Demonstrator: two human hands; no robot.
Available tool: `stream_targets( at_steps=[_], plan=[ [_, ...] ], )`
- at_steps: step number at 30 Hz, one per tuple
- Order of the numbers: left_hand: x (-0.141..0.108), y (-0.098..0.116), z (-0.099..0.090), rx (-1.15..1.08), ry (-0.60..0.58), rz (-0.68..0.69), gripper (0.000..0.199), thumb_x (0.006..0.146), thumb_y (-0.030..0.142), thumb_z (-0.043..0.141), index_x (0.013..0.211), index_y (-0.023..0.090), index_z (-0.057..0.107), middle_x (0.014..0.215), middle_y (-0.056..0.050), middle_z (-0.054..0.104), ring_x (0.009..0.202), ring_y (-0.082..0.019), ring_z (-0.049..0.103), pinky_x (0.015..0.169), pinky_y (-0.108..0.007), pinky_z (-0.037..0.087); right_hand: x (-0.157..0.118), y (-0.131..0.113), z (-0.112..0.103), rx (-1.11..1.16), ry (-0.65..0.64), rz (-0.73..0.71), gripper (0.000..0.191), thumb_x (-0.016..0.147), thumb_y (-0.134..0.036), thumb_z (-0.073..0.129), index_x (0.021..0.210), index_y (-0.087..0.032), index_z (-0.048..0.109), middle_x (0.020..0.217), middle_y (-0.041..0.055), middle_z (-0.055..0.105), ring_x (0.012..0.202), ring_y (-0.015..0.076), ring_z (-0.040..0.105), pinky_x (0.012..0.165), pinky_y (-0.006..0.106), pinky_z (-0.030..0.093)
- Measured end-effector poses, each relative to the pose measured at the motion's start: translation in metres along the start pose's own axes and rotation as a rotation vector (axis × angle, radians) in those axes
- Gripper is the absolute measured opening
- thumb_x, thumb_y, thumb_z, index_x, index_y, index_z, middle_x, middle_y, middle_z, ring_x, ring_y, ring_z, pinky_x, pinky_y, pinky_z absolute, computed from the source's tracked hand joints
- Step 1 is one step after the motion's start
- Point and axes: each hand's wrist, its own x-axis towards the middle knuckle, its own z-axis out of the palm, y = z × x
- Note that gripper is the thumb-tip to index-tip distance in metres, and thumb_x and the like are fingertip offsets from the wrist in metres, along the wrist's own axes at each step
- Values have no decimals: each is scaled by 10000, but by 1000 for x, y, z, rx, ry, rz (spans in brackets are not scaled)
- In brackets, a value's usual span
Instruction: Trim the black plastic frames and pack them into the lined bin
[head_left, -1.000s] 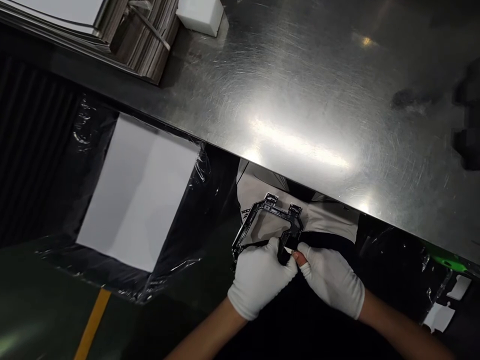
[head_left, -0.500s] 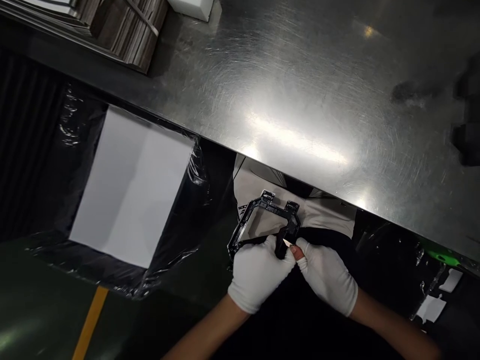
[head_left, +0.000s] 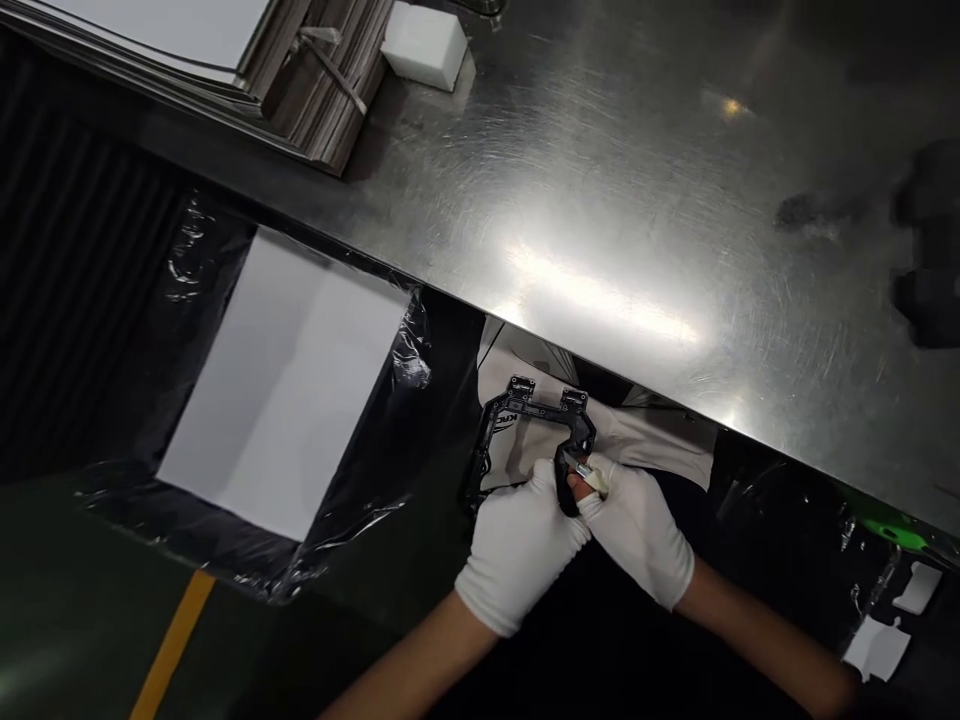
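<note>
A black plastic frame (head_left: 544,411) with two hinge-like tabs along its far side is held over my lap. My left hand (head_left: 517,535), in a white glove, is closed around the frame's near side. In my right hand (head_left: 637,525), gloved with a bare thumb tip showing, is a small knife (head_left: 583,469) with a pale handle. Its blade points left and lies against the inner right edge of the frame. The near side of the frame is partly hidden by my left hand.
A scratched metal table (head_left: 637,190) spans the top, bearing a strapped stack of cardboard sheets (head_left: 315,100) and a white foam block (head_left: 425,46). At left, a white sheet (head_left: 285,380) lies on black plastic. A green object (head_left: 892,534) and white scraps (head_left: 877,648) are at right.
The knife has shifted left and up onto the frame's inner edge, and more of it shows. The frame has turned slightly in my left hand. The view has moved a little left.
</note>
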Motion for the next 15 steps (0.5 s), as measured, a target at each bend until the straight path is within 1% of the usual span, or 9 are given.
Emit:
stream_targets(
  at_steps=[2,3,5,8,10,11,13,15],
  plan=[
    [-2,1,9,120,234,95,228,990,385,571,950,161,585,576,-5,529,446,-256,594,474,-370,427,2,-2,0,35,5,16,203,1044,-372,556,969,-230,681,927,1,743,819,200,669,774,308,479],
    [-2,2,13,164,309,128,203,987,356,577,920,165,574,568,0,508,429,-244,575,459,-366,424,3,-3,0,42,13,16,200,1037,-376,560,968,-231,680,929,-4,740,820,196,664,777,308,478],
    [-3,2,17,217,363,160,194,1000,319,570,879,170,553,568,1,492,423,-229,561,451,-360,432,4,-4,-1,31,31,6,214,1021,-395,564,920,-227,651,866,-20,711,774,181,634,745,305,461],
    [-2,2,20,221,369,171,219,1019,327,560,864,173,543,569,3,481,423,-222,555,453,-358,438,6,-5,-1,51,42,-12,287,1008,-434,551,822,-214,561,758,-36,620,697,158,554,677,293,418],
    [-2,3,20,183,333,155,225,1003,356,578,883,167,559,572,0,495,435,-236,572,467,-370,450,7,-4,-1,111,24,-30,318,1005,-452,537,800,-209,521,744,-35,579,688,153,522,653,287,404],
    [-1,4,19,155,284,127,253,1003,394,583,914,157,578,578,-6,514,454,-251,593,492,-384,471,7,-2,-3,133,19,-47,334,1004,-462,538,792,-206,504,742,-31,561,684,151,506,643,286,395],
    [0,5,10,72,114,25,384,992,499,607,1065,122,628,653,-39,603,569,-300,676,594,-426,532,2,3,-10,179,38,-102,383,1020,-501,551,790,-203,484,736,-22,521,673,148,466,629,287,374],
    [0,1,-9,-55,-100,-121,512,961,547,641,1235,115,621,787,-76,683,734,-333,732,726,-460,568,-8,10,-26,232,93,-119,478,1054,-585,570,789,-199,474,721,-18,481,654,141,431,615,283,364]
  ],
)
